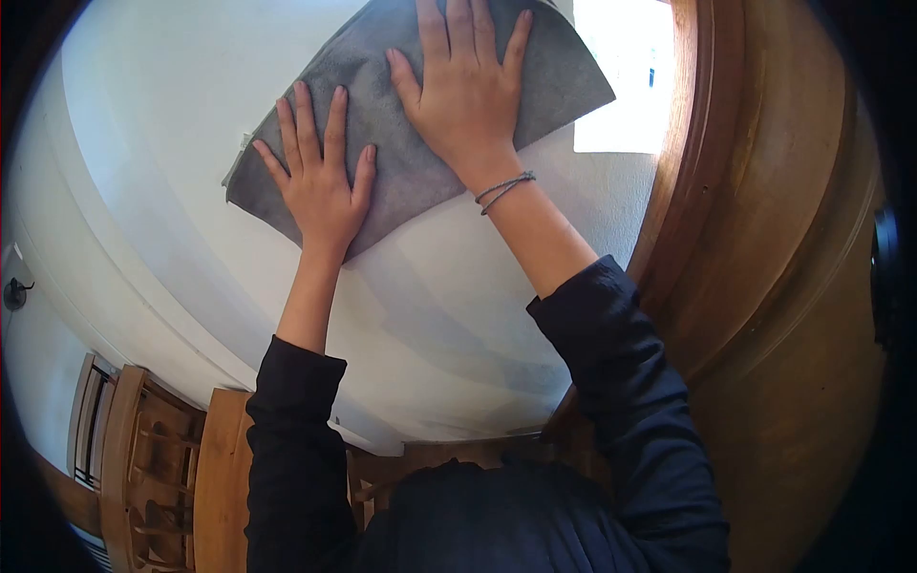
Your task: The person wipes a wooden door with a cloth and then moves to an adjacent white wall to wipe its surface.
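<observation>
A grey cloth [401,172] is spread flat against the white wall [430,315], its upper edge running out of the frame. My left hand [320,186] lies on the cloth's left part, fingers spread and pointing up. Higher and to the right, my right hand [466,95] presses flat on the same cloth with its fingers apart. A thin grey bracelet [506,191] circles my right wrist. Neither hand is gripping the cloth; both palms rest on its surface.
On the right stands a wooden door frame [683,162] with a brown wooden panel [793,286] beside it. Bright light fills an opening [621,86] at the upper right. Wooden furniture [162,468] is at the lower left, and a small dark fixture [15,294] sits at the far left.
</observation>
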Demonstrator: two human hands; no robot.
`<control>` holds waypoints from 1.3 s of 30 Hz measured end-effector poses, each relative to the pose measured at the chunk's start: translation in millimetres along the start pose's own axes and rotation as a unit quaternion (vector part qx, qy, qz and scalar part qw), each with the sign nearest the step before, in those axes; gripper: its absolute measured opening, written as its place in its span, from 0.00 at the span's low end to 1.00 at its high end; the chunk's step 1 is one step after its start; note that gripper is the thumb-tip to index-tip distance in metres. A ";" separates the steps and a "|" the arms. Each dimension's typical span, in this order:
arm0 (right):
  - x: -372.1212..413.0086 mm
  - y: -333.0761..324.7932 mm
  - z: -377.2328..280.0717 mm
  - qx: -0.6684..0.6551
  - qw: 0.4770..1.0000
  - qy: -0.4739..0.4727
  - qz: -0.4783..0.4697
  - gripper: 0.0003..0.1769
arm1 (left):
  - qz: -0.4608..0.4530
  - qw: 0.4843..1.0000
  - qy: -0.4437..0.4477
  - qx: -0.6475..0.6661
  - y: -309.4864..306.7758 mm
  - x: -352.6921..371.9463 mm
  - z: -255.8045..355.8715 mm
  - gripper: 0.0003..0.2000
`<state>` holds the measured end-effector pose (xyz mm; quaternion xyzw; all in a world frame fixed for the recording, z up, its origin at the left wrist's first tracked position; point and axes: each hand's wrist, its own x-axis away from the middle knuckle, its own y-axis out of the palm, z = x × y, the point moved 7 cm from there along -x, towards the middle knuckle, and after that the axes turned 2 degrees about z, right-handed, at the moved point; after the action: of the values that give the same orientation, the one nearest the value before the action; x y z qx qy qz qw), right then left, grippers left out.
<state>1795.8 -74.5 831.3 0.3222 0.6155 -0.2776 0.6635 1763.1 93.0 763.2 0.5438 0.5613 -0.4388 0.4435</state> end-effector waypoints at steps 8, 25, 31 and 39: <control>25.5 18.2 -1.0 -0.019 0.999 0.010 0.039 0.40 | -0.025 1.000 0.004 -0.007 3.1 9.5 7.4 0.30; 109.9 25.1 -22.6 -0.033 0.992 0.000 -0.121 0.41 | -0.086 0.995 0.032 0.028 21.0 91.8 19.6 0.28; 242.1 16.1 -18.7 -0.095 0.969 -0.035 -0.224 0.39 | -0.175 0.973 0.137 0.061 33.5 213.6 18.9 0.24; 278.4 -8.6 23.5 -0.108 0.948 0.055 -0.294 0.49 | -0.229 0.928 0.274 0.102 25.7 151.7 38.0 0.30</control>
<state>1828.8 -90.2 554.1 0.0681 0.7447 -0.3741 0.5485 1787.3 90.1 606.6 0.5414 0.7225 -0.4177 0.1021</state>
